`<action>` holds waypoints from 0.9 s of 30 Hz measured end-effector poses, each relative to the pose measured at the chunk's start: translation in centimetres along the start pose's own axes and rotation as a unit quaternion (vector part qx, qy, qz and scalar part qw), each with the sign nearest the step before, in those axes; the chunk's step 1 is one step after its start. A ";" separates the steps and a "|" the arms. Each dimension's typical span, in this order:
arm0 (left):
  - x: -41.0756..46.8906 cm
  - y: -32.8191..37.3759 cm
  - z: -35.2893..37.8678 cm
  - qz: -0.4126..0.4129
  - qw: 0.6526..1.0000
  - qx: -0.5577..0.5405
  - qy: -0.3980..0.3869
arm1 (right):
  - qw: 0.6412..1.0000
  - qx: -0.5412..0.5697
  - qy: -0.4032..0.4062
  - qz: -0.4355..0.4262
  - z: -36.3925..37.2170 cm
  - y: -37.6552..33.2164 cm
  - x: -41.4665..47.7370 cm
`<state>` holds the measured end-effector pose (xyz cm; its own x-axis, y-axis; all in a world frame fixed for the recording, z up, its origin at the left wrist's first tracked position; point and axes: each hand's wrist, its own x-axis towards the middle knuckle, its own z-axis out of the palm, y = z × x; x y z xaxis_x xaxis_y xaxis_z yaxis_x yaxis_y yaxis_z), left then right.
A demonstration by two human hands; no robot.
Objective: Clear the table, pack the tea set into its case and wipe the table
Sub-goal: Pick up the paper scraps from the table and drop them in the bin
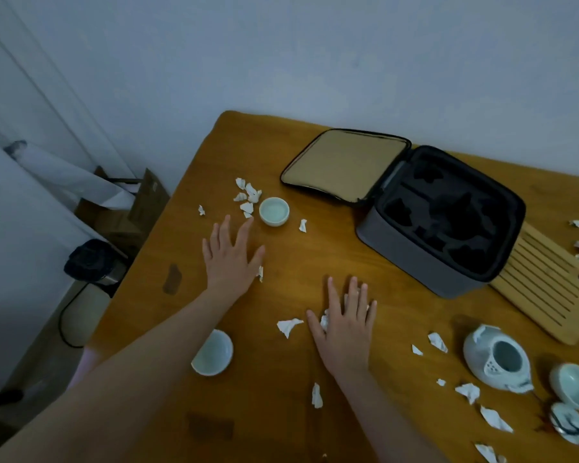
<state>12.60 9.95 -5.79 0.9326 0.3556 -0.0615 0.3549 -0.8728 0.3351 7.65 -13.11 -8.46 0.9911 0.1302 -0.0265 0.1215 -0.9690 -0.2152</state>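
Note:
My left hand (231, 253) lies flat with spread fingers on the wooden table (281, 262), just short of a pale tea cup (274, 211) and a cluster of torn paper scraps (248, 195). Flat too, my right hand (346, 324) rests on some white scraps, with another scrap (288, 325) to its left. A second cup (213, 352) sits by my left forearm. The grey tea-set case (438, 225) stands open at the back, its black foam slots empty. The lidless white teapot (495, 360), a third cup (575, 385) and a lid (569, 427) are at the right.
A slatted bamboo tea tray (549, 289) lies to the right of the case. More paper scraps (468, 392) are scattered near the teapot and tray. Beyond the table's left edge stand a bin with a dark bag (92, 262) and cardboard boxes (127, 208).

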 end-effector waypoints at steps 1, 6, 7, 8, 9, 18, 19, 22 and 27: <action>1.1 -0.4 -0.3 -0.006 1.000 0.006 -0.004 | 1.000 0.002 0.005 0.002 0.2 -0.3 0.4; 5.6 -2.8 -1.1 -0.025 0.999 0.038 -0.012 | 0.999 -0.010 0.031 0.014 0.7 -1.1 2.3; 6.2 -3.4 -1.2 -0.038 0.999 0.026 -0.007 | 0.999 -0.008 0.035 0.011 0.8 -1.1 2.3; 6.9 -4.0 -1.2 -0.046 0.999 0.012 -0.004 | 0.999 -0.007 0.039 0.010 1.0 -1.1 2.3; 7.5 -4.6 -1.2 -0.046 0.999 0.002 -0.002 | 0.999 -0.008 0.040 0.009 1.1 -1.0 2.2; 13.2 -4.6 -1.3 0.158 0.986 0.044 -0.037 | 0.998 -0.027 0.049 0.010 1.3 -1.1 2.3; 13.5 -4.6 -1.0 0.184 0.980 0.067 -0.039 | 0.998 -0.027 0.050 0.011 1.3 -1.1 2.2; 14.4 -4.7 -0.6 0.238 0.965 0.103 -0.044 | 0.998 -0.024 0.059 0.010 1.2 -1.2 2.3; 14.6 -4.9 0.0 0.262 0.962 0.070 -0.012 | 0.998 -0.024 0.058 0.012 1.2 -1.2 2.2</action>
<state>24.49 19.39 -8.30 0.9865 -0.1529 0.0586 -0.1616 -0.9672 0.1959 9.64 -11.41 -9.46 0.9931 0.0845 0.0817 0.0974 -0.9807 -0.1694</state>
